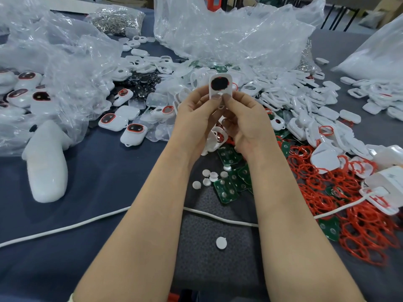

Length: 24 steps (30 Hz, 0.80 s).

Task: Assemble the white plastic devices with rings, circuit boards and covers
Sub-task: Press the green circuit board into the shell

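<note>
Both hands are raised over the blue table [98, 171] and pinch 1 white device [220, 83] between them. The left hand [196, 118] and right hand [246, 123] curl round its lower end, the 2 thumb tips side by side on its face, just under the dark oval window. Left of the device, a crumpled clear bag [54, 68] holds finished units [27, 76] with red-rimmed dark windows. Behind the device stands a second clear bag [229, 33], its contents not discernible, with white covers [305, 94] heaped at its foot. Behind and left, a small bag [115, 18] holds shiny metal parts. Below and right of the device lie red rings [327, 182] and green circuit boards [226, 188].
</note>
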Tool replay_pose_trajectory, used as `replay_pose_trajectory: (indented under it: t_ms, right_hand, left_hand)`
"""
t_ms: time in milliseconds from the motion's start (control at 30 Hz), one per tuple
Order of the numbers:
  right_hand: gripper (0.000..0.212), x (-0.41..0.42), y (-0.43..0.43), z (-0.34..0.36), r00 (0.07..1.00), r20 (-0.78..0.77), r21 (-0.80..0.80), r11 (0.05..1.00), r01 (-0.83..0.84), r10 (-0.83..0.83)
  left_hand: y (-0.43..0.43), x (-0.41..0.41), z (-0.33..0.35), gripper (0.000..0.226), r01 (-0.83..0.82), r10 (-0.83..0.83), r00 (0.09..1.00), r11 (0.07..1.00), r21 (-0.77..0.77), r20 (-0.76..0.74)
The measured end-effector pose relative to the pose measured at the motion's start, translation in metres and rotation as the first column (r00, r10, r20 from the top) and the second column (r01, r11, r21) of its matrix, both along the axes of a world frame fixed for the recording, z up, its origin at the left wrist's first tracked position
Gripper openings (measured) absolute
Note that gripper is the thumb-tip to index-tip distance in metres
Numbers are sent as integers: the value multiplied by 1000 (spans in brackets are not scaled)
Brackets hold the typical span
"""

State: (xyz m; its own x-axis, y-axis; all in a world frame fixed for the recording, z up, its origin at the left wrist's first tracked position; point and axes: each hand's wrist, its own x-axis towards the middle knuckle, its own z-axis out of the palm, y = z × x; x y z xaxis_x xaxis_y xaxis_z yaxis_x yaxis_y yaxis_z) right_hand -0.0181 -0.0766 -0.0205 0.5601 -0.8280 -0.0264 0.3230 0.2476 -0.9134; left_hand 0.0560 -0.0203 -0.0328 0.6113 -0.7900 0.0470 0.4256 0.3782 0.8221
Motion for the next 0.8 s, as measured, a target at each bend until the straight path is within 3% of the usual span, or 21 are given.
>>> replay_pose_trajectory:
  t_ms: [67, 200, 300, 533, 633, 733, 800]
  right_hand:
    - [9, 0, 0, 0, 999, -40, -31, 1000, 4, -5]
    - [13, 2, 1, -3, 961, -229, -277, 957, 85, -151]
    - [17, 4, 1, -5, 930, -278, -390, 913, 119, -240]
    - [23, 7, 4, -8, 901, -316, -480, 869, 118, -297]
    - [13, 7, 4, -8, 892, -329, -512, 852, 106, -309]
    - [10, 9, 7, -8, 901, -291, -543, 831, 121, -321]
    - [15, 9, 9, -6, 887, -283, -601, 788, 132, -365]
  left_hand:
    - [0, -1, 0, 18, -7, 7, 1000, 1000, 21, 16]
    - [-1, -2, -2, 19, -86, 72, 989, 991, 100, 129]
    - [-3, -1, -4, 17, -164, 122, 965, 972, 167, 233]
    - [-1, 1, -6, 14, -239, 149, 923, 944, 226, 354]
    - [0, 2, -5, 11, -275, 179, 907, 937, 214, 380]
    - [2, 9, -1, 13, -325, 255, 906, 931, 169, 337]
    - [6, 19, 4, 9, -383, 358, 915, 916, 118, 184]
